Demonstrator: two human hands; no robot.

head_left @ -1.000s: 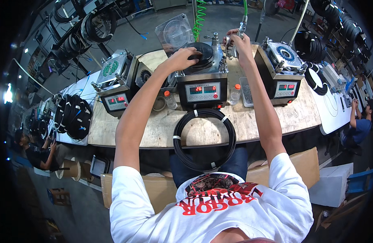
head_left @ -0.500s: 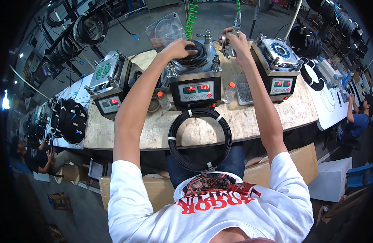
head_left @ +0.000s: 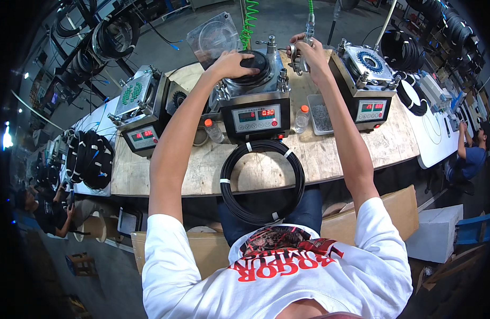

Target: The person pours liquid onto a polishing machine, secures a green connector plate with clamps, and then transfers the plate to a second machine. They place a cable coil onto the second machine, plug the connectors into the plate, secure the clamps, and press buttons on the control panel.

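Observation:
The middle polishing machine point(head_left: 261, 118), a dark box with a red-lit display, stands straight ahead on the wooden table. My left hand point(head_left: 230, 65) reaches over its top from the left, with thumb and fingers about a black round disc point(head_left: 254, 64). The fingers' far side is partly hidden. To the right of that disc, my right hand point(head_left: 310, 52) is closed around a metal air gun point(head_left: 298, 60), which hangs from a green hose. A coil of black cable point(head_left: 227, 169) with white ties leans at the table's front edge, over my lap.
Similar machines stand at left point(head_left: 142, 114) and right point(head_left: 366, 90). Bottles with orange caps point(head_left: 215, 131) and a clear bin of small parts point(head_left: 320, 115) flank the middle machine. A clear cover point(head_left: 216, 40) tilts up behind it. Co-workers sit at both sides.
The red digits on the middle display have changed. My left hand stays at the black disc, its fingers slightly shifted. My right hand keeps the air gun in nearly the same place.

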